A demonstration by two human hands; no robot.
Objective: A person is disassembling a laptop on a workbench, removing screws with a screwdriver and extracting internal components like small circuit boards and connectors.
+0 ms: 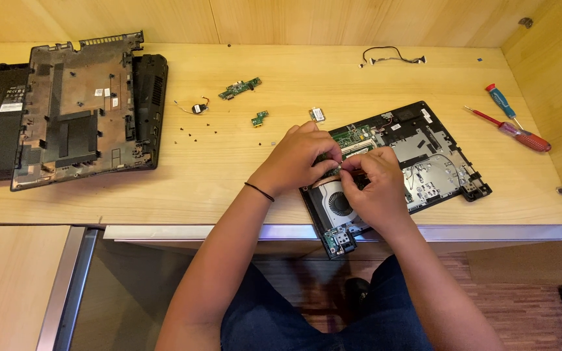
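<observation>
From the head camera, the left hand (298, 158) and the right hand (375, 188) are together over the opened laptop base (424, 156), which lies at the near right edge of the wooden desk (229, 175); their fingertips pinch at a small part just above the round fan (340, 203), though what exactly they grip is too small to tell. Far left lies a removed bottom cover (73, 110), small green circuit boards (240, 88) and loose screws (196, 133) sit mid-desk, and two screwdrivers (512, 127) lie at the right.

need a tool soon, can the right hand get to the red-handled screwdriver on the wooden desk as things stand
Probably yes. The red-handled screwdriver lies in the open on the wooden desk, right of the opened black laptop base, with bare desk around it. The right hand is busy over the base with the left hand.
</observation>
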